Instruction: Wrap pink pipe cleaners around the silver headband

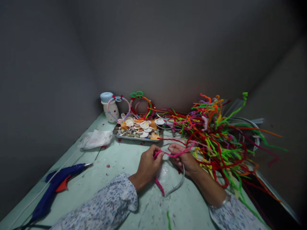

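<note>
My left hand [148, 166] and my right hand [184, 158] meet over the pale green table [112, 166]. Both pinch a pink pipe cleaner [171, 155] that runs between them and is wound onto a thin grey headband [178, 185]. One pink end [159, 186] trails down below my left hand. The headband curves from under my right hand toward the table's near side. A big loose pile of pipe cleaners [216, 137] in many colours lies just right of my right hand.
A metal tray of seashells [137, 127] stands behind the hands, with decorated headbands [130, 105] and a white bottle [109, 108] further back. A blue glue gun [57, 185] lies at the left, a white cloth [97, 139] beyond it. Grey walls close in behind.
</note>
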Tool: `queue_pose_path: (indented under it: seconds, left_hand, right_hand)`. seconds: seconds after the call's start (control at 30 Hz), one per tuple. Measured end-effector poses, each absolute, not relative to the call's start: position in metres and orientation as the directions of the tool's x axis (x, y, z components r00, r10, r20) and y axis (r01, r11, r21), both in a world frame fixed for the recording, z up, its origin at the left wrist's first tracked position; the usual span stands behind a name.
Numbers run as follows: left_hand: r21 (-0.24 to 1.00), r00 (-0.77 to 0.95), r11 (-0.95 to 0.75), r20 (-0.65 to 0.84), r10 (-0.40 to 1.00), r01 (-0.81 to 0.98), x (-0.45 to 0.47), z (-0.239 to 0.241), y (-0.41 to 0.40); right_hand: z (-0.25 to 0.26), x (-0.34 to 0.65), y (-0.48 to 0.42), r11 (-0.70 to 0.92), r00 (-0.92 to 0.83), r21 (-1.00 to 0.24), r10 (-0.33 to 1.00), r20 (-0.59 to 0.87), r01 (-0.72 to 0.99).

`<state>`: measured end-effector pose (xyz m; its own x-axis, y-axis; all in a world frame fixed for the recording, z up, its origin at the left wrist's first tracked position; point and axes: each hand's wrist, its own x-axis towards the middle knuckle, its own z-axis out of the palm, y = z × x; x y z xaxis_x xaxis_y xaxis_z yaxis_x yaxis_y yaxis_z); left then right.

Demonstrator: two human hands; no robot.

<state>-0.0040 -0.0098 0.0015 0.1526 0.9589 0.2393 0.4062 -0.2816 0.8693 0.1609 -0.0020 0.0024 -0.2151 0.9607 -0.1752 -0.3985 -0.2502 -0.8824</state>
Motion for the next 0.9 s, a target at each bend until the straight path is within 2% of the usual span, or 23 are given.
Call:
queue_pose_path:
  seconds: [0.23,0.47,0.7,0.9]
  left_hand:
    - [0.879,0.192,-0.318,0.264,0.945,0.355,-0.004,0.001,-0.010]
    - [0.920,0.208,-0.322,0.278,0.938,0.222,-0.003,0.004,-0.013]
    - [0.986,0.231,-0.169,0.161,0.960,0.016,-0.001,0.005,-0.012]
    - [0.989,0.317,-0.009,0.055,0.947,-0.147,0.001,0.009,-0.011]
  right_hand:
    - [-0.002,0.166,-0.002,-0.271,-0.287,-0.886,0.943,-0.166,-0.377]
    - [0.002,0.165,-0.004,-0.293,-0.374,-0.873,0.917,-0.141,-0.389]
    - [0.008,0.161,-0.006,-0.321,-0.370,-0.855,0.914,-0.167,-0.407]
    - [-0.003,0.164,-0.005,-0.294,-0.443,-0.858,0.892,-0.088,-0.422]
